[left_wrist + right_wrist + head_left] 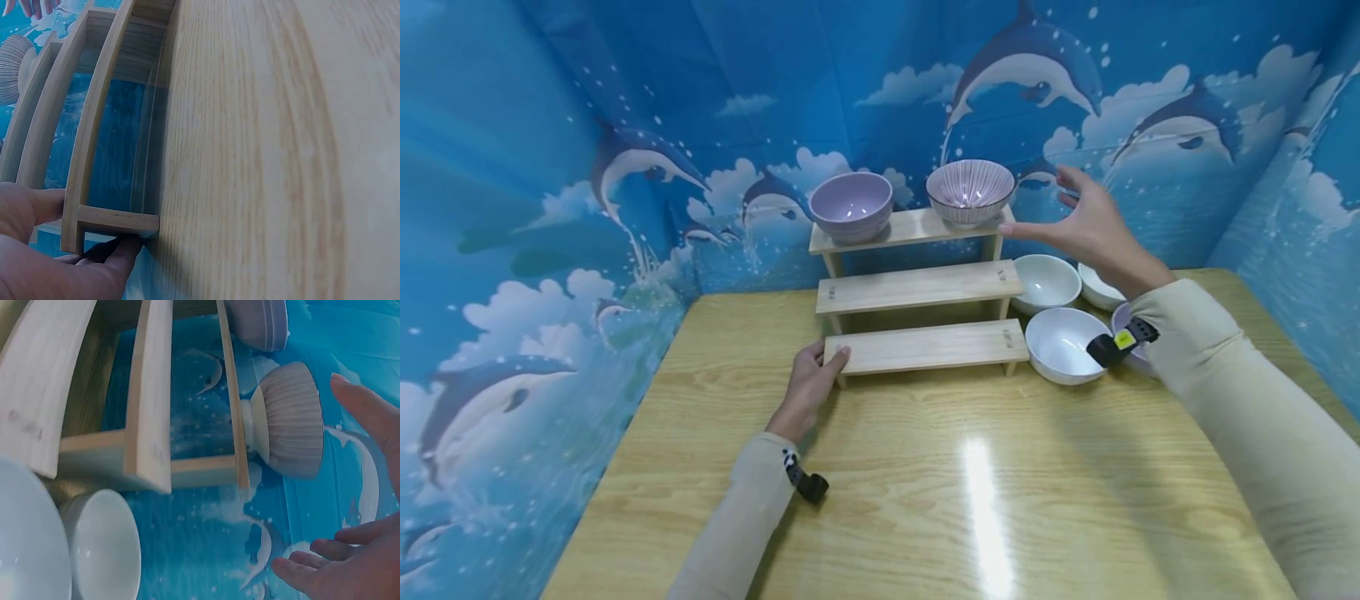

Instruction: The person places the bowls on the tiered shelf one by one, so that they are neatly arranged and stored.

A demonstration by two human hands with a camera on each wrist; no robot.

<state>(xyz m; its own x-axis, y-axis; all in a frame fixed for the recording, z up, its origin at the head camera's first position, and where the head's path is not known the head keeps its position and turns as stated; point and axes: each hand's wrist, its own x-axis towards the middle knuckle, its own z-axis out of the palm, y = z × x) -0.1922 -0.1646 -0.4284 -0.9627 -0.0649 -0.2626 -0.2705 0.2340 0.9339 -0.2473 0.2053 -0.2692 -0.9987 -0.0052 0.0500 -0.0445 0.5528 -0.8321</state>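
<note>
Spreading its released fingers [1071, 177] just beside the striped bowl [972, 196] on the top tier [916, 228], where a lavender bowl [852, 218] also sits, the right hand [1099, 227] hovers while the left hand [805, 385] grips the left end of the bottom tier [928, 348] of the 3-tier rack [921, 288] on the worktop [880, 508].

Table [865, 467]: tiered stand [917, 287], bowls [1062, 348] beside it | top tier [912, 228]: purple bowl [852, 210], striped bowl [970, 195]

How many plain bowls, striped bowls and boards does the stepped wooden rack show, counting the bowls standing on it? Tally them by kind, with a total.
Plain purple bowl: 1
Striped bowl: 1
Wooden boards: 3
Total: 5
</note>
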